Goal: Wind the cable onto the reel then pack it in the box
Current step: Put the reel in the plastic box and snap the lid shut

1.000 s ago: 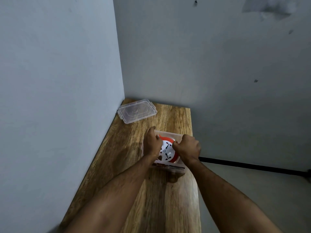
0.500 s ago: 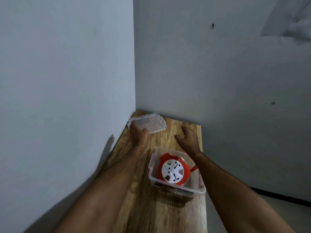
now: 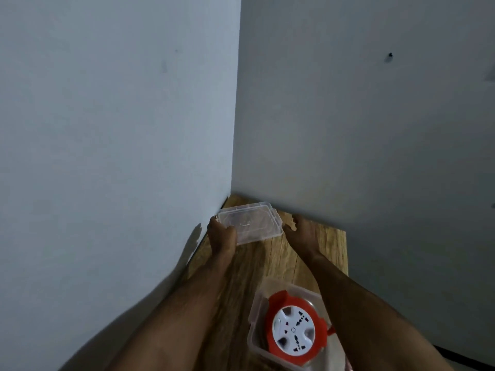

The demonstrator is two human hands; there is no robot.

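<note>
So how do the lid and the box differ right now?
The lid is flat and shallow; the box is deep, with walls. The lid holds nothing, while the box holds the red and white reel. The left hand grips the lid and the right hand is at its other end; no hand touches the box. Both are clear plastic on the wooden table.

Legible text: none. The white socket face of the red plastic cable reel (image 3: 294, 330) carries only unlabelled pin holes. The clear plastic lid (image 3: 250, 222) bears a faint embossed mark, too small to read.
</note>
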